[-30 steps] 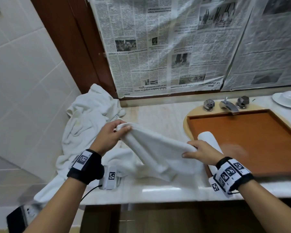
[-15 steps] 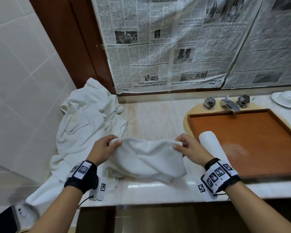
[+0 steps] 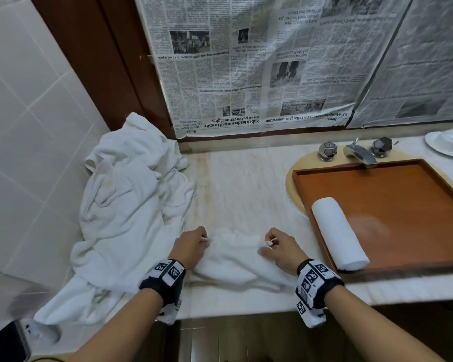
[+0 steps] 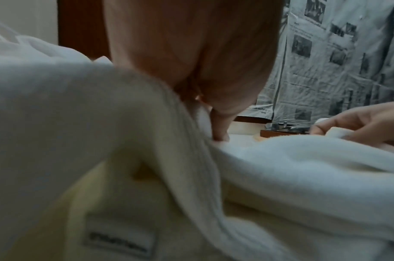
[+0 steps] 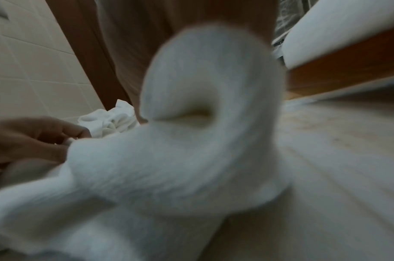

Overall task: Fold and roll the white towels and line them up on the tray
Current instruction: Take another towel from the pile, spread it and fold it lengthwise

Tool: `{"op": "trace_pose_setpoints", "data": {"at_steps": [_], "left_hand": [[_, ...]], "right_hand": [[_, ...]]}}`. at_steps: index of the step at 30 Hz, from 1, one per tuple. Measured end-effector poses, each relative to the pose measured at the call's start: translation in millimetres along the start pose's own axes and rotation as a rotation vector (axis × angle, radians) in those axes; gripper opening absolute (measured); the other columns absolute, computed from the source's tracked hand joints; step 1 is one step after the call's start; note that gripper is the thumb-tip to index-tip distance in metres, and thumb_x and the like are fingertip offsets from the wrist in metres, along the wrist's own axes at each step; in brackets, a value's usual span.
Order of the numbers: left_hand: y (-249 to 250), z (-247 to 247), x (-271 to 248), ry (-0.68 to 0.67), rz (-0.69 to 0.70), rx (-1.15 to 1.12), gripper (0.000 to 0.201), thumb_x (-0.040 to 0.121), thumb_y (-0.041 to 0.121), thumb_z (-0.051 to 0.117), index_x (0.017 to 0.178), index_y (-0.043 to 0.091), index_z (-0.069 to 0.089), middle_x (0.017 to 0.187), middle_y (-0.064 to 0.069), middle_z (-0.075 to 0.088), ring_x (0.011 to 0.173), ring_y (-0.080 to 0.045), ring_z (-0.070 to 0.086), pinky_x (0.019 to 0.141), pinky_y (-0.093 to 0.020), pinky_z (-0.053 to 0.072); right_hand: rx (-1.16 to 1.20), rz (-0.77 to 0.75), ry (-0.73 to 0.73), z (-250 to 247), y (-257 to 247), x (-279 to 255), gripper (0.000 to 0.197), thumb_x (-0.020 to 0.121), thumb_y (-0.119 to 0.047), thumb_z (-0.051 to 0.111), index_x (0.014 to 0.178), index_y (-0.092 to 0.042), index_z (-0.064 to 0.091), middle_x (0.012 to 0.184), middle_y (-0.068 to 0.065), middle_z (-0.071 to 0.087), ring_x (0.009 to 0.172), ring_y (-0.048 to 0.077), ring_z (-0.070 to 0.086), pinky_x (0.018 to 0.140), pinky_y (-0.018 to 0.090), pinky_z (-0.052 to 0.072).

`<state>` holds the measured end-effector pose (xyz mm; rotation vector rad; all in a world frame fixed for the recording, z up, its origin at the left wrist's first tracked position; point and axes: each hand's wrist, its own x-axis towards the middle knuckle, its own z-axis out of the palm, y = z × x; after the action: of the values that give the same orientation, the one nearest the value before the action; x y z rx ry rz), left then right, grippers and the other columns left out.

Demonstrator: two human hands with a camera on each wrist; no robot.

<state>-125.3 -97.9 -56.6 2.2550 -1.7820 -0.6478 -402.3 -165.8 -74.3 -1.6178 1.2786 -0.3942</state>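
Note:
A small white towel [image 3: 236,259] lies rumpled on the marble counter near its front edge. My left hand [image 3: 191,244] pinches its left far corner and my right hand [image 3: 277,246] pinches its right far corner, both low over the counter. In the left wrist view the towel [image 4: 303,167] stretches from my left hand's fingers [image 4: 220,127] to the right hand [image 4: 359,123]. The right wrist view shows a blurred fold of towel [image 5: 191,123] close to the lens. One rolled white towel [image 3: 338,232] lies at the left side of the wooden tray [image 3: 403,184].
A heap of loose white towels [image 3: 126,205] fills the counter's left end against the tiled wall. The tray sits over the sink, with a tap [image 3: 358,152] behind it. A white cup and saucer [image 3: 450,142] stand far right. Newspaper [image 3: 272,61] covers the mirror.
Both hands have come down and toward me with the towel, from held up and stretched in the air to low on the counter near its front edge.

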Motion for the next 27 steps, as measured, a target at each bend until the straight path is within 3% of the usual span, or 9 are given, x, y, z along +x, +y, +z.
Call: {"op": "trace_pose_setpoints", "data": {"at_steps": [3, 9, 11, 14, 17, 21, 23, 25, 27], "left_hand": [[20, 7, -12, -0.034, 0.035, -0.152, 0.007, 0.094, 0.022, 0.059, 0.095, 0.016, 0.056, 0.082, -0.001, 0.062, 0.081, -0.025, 0.059, 0.067, -0.033, 0.042], [59, 33, -39, -0.4, 0.202, -0.216, 0.012, 0.091, 0.036, 0.062, 0.099, 0.03, 0.055, 0.117, -0.004, 0.065, 0.103, -0.021, 0.057, 0.082, -0.028, 0.039], [67, 40, -50, -0.482, 0.25, -0.213, 0.013, 0.092, 0.037, 0.062, 0.101, 0.028, 0.057, 0.117, -0.003, 0.063, 0.105, -0.02, 0.056, 0.085, -0.03, 0.041], [70, 43, -62, -0.51, 0.305, -0.208, 0.013, 0.092, 0.038, 0.064, 0.096, 0.027, 0.057, 0.109, -0.001, 0.064, 0.102, -0.021, 0.058, 0.086, -0.032, 0.044], [66, 23, -70, -0.458, 0.357, -0.245, 0.016, 0.091, 0.039, 0.066, 0.093, 0.024, 0.063, 0.096, 0.002, 0.067, 0.09, -0.017, 0.062, 0.079, -0.03, 0.047], [61, -34, -80, -0.281, 0.392, -0.44, 0.025, 0.084, 0.048, 0.068, 0.09, 0.023, 0.068, 0.083, 0.002, 0.068, 0.076, -0.009, 0.06, 0.073, -0.031, 0.049], [57, -66, -86, -0.2, 0.415, -0.489, 0.029, 0.084, 0.049, 0.068, 0.092, 0.021, 0.068, 0.079, 0.003, 0.067, 0.073, -0.009, 0.059, 0.068, -0.03, 0.048], [55, -94, -92, -0.1, 0.431, -0.481, 0.028, 0.085, 0.048, 0.066, 0.091, 0.021, 0.067, 0.075, 0.008, 0.064, 0.069, -0.006, 0.056, 0.064, -0.027, 0.044], [50, -118, -95, -0.004, 0.424, -0.421, 0.028, 0.083, 0.05, 0.064, 0.092, 0.023, 0.066, 0.075, 0.006, 0.065, 0.067, -0.007, 0.057, 0.062, -0.025, 0.044]], "right_hand": [[0.004, -0.001, -0.018, -8, 11, -12, 0.023, 0.078, -0.019, 0.075, 0.079, -0.015, 0.053, 0.068, -0.006, 0.055, 0.057, 0.006, 0.045, 0.055, 0.02, 0.037], [-0.026, 0.041, -0.063, -26, 36, -62, 0.024, 0.073, -0.023, 0.077, 0.08, -0.015, 0.056, 0.072, -0.002, 0.059, 0.064, 0.007, 0.051, 0.064, 0.026, 0.042], [-0.054, 0.011, -0.069, -31, 38, -81, 0.023, 0.073, -0.028, 0.076, 0.079, -0.018, 0.057, 0.076, 0.0, 0.061, 0.069, 0.008, 0.054, 0.068, 0.027, 0.045], [-0.039, -0.034, -0.015, -43, 24, -107, 0.019, 0.079, -0.014, 0.077, 0.082, -0.01, 0.059, 0.071, -0.008, 0.056, 0.065, 0.002, 0.05, 0.066, 0.02, 0.041], [-0.012, -0.102, 0.041, -53, 0, -127, 0.018, 0.081, -0.008, 0.077, 0.086, -0.008, 0.06, 0.064, -0.018, 0.05, 0.059, -0.002, 0.042, 0.059, 0.014, 0.033], [-0.027, -0.224, 0.084, -65, -41, -143, 0.021, 0.08, -0.013, 0.079, 0.088, -0.02, 0.061, 0.071, -0.011, 0.054, 0.058, 0.003, 0.041, 0.056, 0.015, 0.033], [-0.052, -0.268, 0.101, -74, -63, -146, 0.025, 0.08, -0.017, 0.081, 0.094, -0.025, 0.063, 0.082, -0.006, 0.064, 0.063, 0.006, 0.052, 0.061, 0.016, 0.041], [-0.102, -0.303, 0.097, -86, -77, -144, 0.029, 0.079, -0.023, 0.082, 0.098, -0.034, 0.064, 0.093, -0.004, 0.068, 0.082, 0.011, 0.064, 0.074, 0.025, 0.05], [-0.152, -0.312, 0.076, -98, -84, -141, 0.026, 0.079, -0.023, 0.082, 0.096, -0.034, 0.066, 0.093, -0.005, 0.071, 0.089, 0.014, 0.066, 0.08, 0.035, 0.053]]}}
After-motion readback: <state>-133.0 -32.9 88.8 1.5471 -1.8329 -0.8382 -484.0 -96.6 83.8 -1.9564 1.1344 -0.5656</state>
